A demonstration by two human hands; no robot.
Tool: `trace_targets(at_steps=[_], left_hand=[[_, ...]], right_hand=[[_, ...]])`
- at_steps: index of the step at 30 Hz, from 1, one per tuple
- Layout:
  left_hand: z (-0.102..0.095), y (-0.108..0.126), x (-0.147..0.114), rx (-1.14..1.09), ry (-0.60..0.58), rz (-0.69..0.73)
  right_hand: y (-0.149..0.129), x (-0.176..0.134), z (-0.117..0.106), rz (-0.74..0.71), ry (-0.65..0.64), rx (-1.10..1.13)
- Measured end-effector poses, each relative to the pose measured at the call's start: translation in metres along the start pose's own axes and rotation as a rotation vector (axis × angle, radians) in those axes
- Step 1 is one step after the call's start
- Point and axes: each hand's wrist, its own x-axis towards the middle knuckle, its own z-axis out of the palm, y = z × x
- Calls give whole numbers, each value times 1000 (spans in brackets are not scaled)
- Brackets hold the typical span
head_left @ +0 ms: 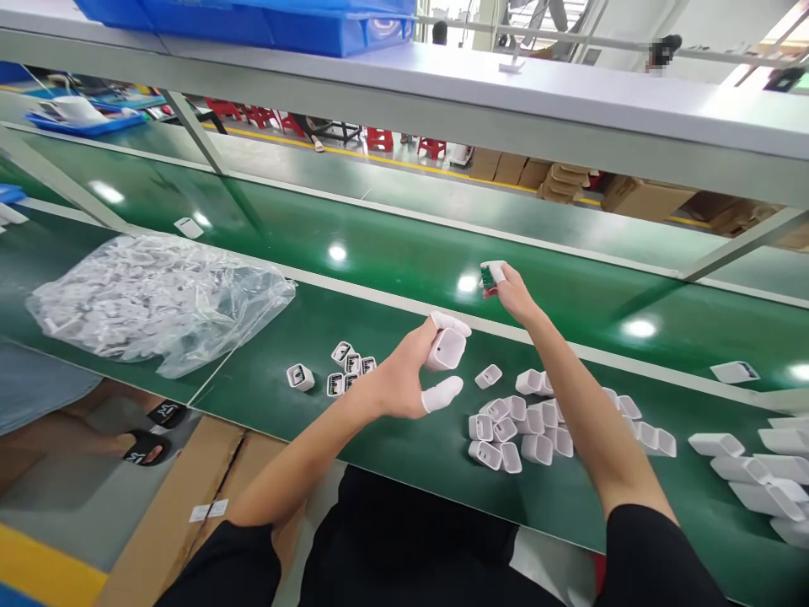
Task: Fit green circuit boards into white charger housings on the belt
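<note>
In my left hand point(404, 375) is a white plastic charger housing point(447, 350), its hollow end facing up toward me; white finger cots cover the thumb and a fingertip. Farther forward, over the green conveyor belt, my right hand point(509, 287) pinches a small green circuit board point(486, 276), also with a white finger cot on. Several open white housings point(504, 428) stand in a cluster under my right forearm. To the left of my left hand, several housings with boards inside point(334, 384) stand on the green table, partly hidden by my wrist.
A clear plastic bag point(158, 295) full of small white parts lies at the left. More white housings point(758, 472) are stacked at the right edge. Above the belt runs a shelf point(569, 101) carrying blue bins point(284, 29). Another person's feet point(145, 447) show at lower left.
</note>
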Motion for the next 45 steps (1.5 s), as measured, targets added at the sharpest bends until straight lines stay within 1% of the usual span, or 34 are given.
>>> trace_targets(at_steps=[2, 4, 5, 7, 9, 10, 12, 14, 16, 18, 20, 23, 26, 28, 30, 36, 38, 41, 45], left_hand=[[7, 1, 16, -3, -10, 115], [17, 6, 34, -10, -1, 210], [22, 10, 43, -18, 2, 265], [33, 17, 58, -55, -4, 365], [42, 21, 69, -94, 5, 418], [46, 21, 73, -103, 33, 438], [52, 16, 78, -110, 135, 503], [56, 7, 83, -128, 239, 578], [59, -2, 88, -158, 276, 593], [58, -5, 91, -171, 256, 564], [55, -4, 93, -132, 232, 546], [46, 3, 92, 20, 160, 510], [39, 7, 91, 145, 97, 492], [36, 6, 91, 178, 87, 509], [36, 5, 91, 201, 86, 523], [36, -1, 92, 263, 42, 523], [36, -1, 92, 251, 34, 517], [37, -1, 94, 249, 32, 522], [38, -2, 96, 247, 39, 508]], right_hand=[[-31, -32, -11, -44, 64, 199], [-61, -75, -21, -113, 128, 607], [-75, -97, -24, -156, 162, 729], [-96, -141, -31, -281, 268, 817], [-108, -177, -36, -418, 386, 808], [-111, -190, -38, -482, 441, 787], [-114, -206, -42, -581, 520, 744], [-114, -210, -44, -649, 535, 712], [-113, -209, -44, -709, 527, 679], [-110, -205, -42, -749, 531, 639], [-106, -202, -39, -750, 552, 602], [-99, -200, -36, -727, 577, 556], [-94, -199, -37, -783, 607, 481], [-94, -199, -38, -841, 610, 418], [-95, -200, -37, -868, 593, 372], [-97, -202, -28, -838, 562, 326], [-101, -201, -25, -859, 564, 322], [-107, -196, -24, -913, 602, 310], [-108, -193, -26, -916, 667, 265]])
